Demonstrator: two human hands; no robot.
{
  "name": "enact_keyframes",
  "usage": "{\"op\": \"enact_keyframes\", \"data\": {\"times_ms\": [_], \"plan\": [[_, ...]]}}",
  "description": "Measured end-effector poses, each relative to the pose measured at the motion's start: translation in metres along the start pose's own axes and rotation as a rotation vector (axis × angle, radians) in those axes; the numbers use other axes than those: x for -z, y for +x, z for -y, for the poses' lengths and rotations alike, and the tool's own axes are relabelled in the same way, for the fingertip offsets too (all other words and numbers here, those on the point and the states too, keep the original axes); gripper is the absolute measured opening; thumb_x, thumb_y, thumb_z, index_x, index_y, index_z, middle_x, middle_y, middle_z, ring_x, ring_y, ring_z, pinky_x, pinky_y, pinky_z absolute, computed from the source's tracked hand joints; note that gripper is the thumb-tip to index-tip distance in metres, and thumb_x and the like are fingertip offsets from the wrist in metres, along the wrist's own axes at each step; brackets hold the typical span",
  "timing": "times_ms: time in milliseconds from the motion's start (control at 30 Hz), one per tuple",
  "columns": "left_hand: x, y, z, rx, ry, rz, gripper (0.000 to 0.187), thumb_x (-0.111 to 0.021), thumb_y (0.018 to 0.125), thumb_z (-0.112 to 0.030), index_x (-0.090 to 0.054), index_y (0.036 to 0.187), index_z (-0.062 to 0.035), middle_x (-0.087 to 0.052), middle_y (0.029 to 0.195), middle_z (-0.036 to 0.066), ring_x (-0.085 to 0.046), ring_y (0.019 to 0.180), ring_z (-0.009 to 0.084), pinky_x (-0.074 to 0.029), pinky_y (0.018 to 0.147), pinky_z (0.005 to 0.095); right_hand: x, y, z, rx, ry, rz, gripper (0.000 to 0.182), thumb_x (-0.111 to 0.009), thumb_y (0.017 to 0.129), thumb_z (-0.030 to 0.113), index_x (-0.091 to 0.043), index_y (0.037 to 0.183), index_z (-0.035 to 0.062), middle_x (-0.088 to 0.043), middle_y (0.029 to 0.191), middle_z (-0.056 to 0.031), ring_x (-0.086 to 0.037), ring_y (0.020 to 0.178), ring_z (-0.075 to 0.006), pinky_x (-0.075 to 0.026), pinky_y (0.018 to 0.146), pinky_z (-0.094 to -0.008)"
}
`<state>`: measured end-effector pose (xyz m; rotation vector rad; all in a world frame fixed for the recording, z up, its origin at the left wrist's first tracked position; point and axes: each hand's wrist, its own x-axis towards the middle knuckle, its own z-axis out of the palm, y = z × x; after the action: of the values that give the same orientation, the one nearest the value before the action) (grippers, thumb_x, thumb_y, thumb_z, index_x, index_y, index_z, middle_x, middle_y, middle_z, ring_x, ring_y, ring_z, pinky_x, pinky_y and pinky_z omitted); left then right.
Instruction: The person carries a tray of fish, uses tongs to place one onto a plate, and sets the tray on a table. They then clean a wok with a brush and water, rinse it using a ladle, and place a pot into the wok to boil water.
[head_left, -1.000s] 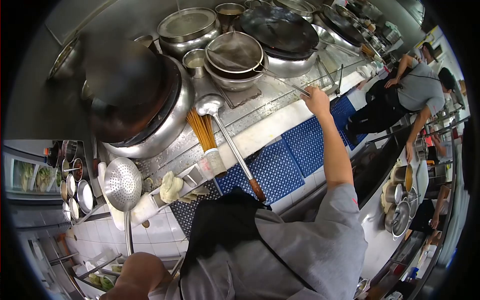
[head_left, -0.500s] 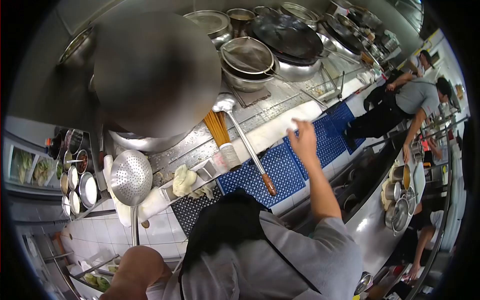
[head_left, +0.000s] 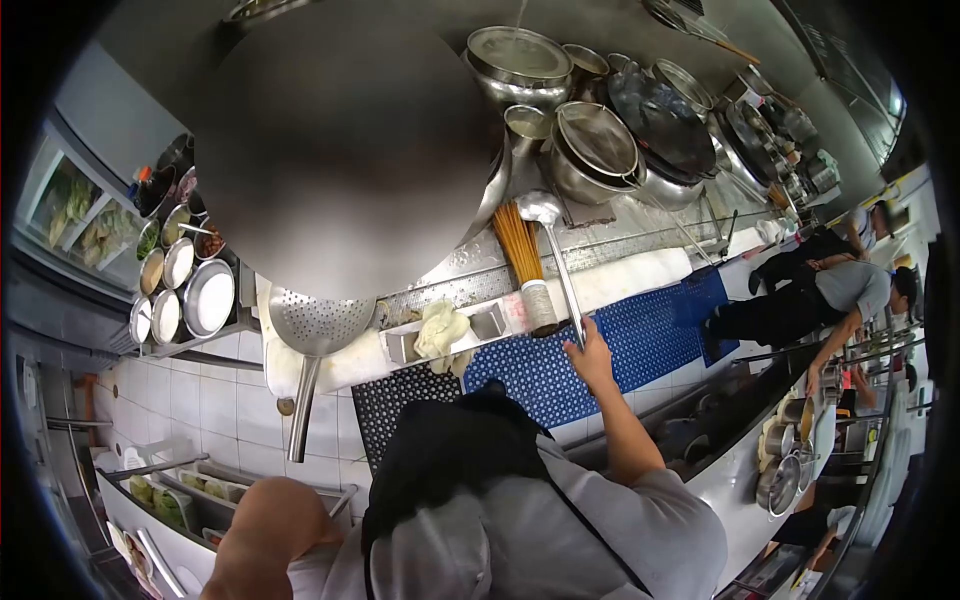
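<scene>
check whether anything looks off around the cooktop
Yes: a large grey blur hides the left of the silvery metal cooktop; I can't tell what it is. A crumpled pale-yellow cloth droops over the front edge, looking untidy.

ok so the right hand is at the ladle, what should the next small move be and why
Probably raise the ladle slightly: the right hand is around its handle end, while its scoop lies on the steel worktop, close beside the brush, so lifting first would likely avoid dragging across the bristles.
</scene>
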<state>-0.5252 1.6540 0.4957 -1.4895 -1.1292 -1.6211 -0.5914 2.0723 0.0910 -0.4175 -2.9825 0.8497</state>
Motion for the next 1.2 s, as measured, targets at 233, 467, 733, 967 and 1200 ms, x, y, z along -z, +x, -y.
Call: {"op": "enact_keyframes", "data": {"times_ms": [233, 467, 733, 967, 1200], "plan": [[0.122, -0.117, -0.056, 0.052, 0.279, -0.108, 0.007, -0.065, 0.081, -0.013, -0.059, 0.076, -0.0110, -0.058, 0.072, -0.004, -0.051, 0.055, 0.0107, -0.035, 0.046, 0.0256, -0.008, 0.005, -0.009, -0.067, -0.113, 0.033, 0.064, -0.072, 0.084, 0.017, -0.045, 0.142, 0.0077, -0.067, 0.109, -0.0263, -0.065, 0.100, -0.0450, -0.050, 0.089, -0.0481], [0.069, -0.288, 0.058, 1.538, 0.005, -0.169, 0.028, -0.062, 0.088, 0.002, -0.064, 0.116, -0.0040, -0.059, 0.084, 0.000, -0.054, 0.074, 0.0073, -0.046, 0.068, 0.0226, 0.009, 0.022, -0.020, -0.127, -0.290, 0.019, 0.059, -0.066, 0.088, 0.018, -0.046, 0.143, 0.0144, -0.069, 0.097, -0.0257, -0.065, 0.093, -0.0461, -0.052, 0.086, -0.0506], [0.031, -0.445, 0.059, 1.862, -0.250, 0.207, 0.038, -0.061, 0.095, -0.018, -0.061, 0.128, 0.0001, -0.067, 0.115, 0.011, -0.061, 0.107, 0.0176, -0.045, 0.097, 0.0299, -0.008, -0.019, 0.066, 0.444, -0.324, -0.142, 0.020, -0.059, 0.091, 0.019, -0.068, 0.084, 0.0031, -0.067, 0.083, -0.0185, -0.063, 0.082, -0.0397, -0.051, 0.078, -0.0479], [0.034, -0.499, 0.048, 1.995, -0.283, 0.351, 0.043, -0.054, 0.101, -0.029, -0.059, 0.131, 0.0016, -0.065, 0.125, 0.014, -0.059, 0.117, 0.0200, -0.044, 0.101, 0.0305, -0.086, -0.095, 0.037, 0.043, -0.303, 0.454, 0.027, -0.053, 0.092, 0.024, -0.072, 0.099, 0.0057, -0.070, 0.093, -0.0226, -0.068, 0.088, -0.0413, -0.053, 0.079, -0.0491], [0.051, -0.538, 0.001, 2.038, -0.242, 0.190, 0.041, -0.055, 0.099, -0.032, -0.065, 0.124, -0.0005, -0.067, 0.122, 0.015, -0.062, 0.114, 0.0236, -0.045, 0.100, 0.0323, -0.103, -0.141, -0.041, -0.149, -0.057, 0.571, 0.030, -0.058, 0.093, 0.029, -0.073, 0.089, 0.0029, -0.070, 0.073, -0.0113, -0.067, 0.065, -0.0190, -0.051, 0.062, -0.0345]]}}
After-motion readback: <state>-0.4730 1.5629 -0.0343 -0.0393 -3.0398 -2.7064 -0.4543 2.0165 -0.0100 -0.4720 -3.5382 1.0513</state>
